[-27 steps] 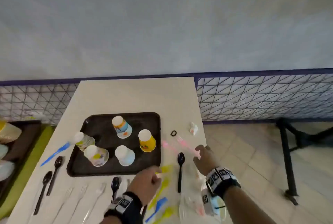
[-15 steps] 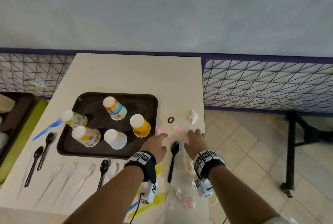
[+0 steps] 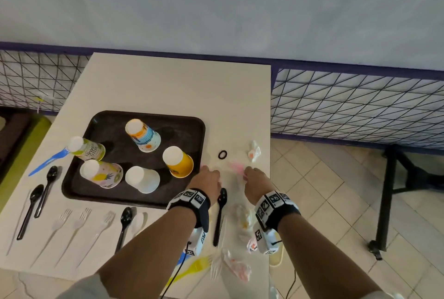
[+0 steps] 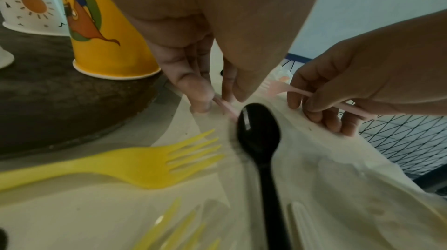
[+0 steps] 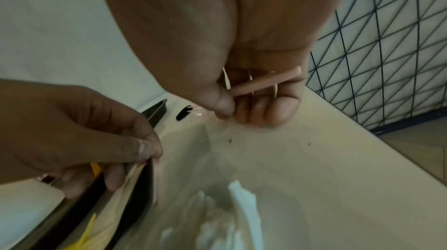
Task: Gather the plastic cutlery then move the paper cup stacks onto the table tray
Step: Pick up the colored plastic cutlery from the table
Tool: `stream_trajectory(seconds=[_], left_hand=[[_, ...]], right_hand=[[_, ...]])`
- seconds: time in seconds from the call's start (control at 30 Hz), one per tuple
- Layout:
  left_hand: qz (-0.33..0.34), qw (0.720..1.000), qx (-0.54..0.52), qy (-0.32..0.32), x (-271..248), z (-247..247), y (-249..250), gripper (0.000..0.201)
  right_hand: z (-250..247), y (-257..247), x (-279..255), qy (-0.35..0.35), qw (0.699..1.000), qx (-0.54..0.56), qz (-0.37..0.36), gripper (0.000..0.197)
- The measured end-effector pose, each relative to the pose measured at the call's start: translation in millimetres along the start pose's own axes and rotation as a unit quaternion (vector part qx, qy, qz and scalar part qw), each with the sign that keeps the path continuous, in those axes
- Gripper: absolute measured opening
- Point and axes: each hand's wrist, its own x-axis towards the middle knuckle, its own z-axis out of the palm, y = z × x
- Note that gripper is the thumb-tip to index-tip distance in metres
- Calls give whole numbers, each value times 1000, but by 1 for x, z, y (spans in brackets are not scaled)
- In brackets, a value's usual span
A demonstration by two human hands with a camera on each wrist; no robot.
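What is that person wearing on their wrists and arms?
Each wrist carries a black band edged with white tiles printed with square black-and-white code markers; the right wrist has its own band. A small white camera block bearing the same markers hangs under each wrist, trailing a thin black cable. The forearms are bare, with light grey sleeves at the frame's bottom.

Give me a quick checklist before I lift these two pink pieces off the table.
1. Right hand holds pink fork: ok.
2. Left hand pinches the other pink piece: ok, though its type cannot be told.
3. Black spoon clear of that piece: not ok, its bowl overlaps it.
4. Yellow cup clear of left hand: ok.
5. Cups on tray: ok.
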Motion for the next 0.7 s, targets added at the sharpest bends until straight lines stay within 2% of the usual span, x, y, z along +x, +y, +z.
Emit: stream_trajectory(seconds=[0.1,0.27,0.5,0.6,0.7], left_hand=[[-21,1000,-14,13,3,0,2,22],[-51,996,-58,37,5,2,3,16],[-76,988,-128,36,7,-4,9,30],[-68,978,-187,58,5,-10,11,29],[-29,959,-270,84,-3,-19,17,28]], right_hand=[[-1,4,0,1,998,55,7,26],[2,9,-7,23,995,94,3,17],[2,7,-6,26,994,109,3,7],[-2,6,-5,19,990,141,20,14],[-8,-1,-7,31,980,196,32,25]])
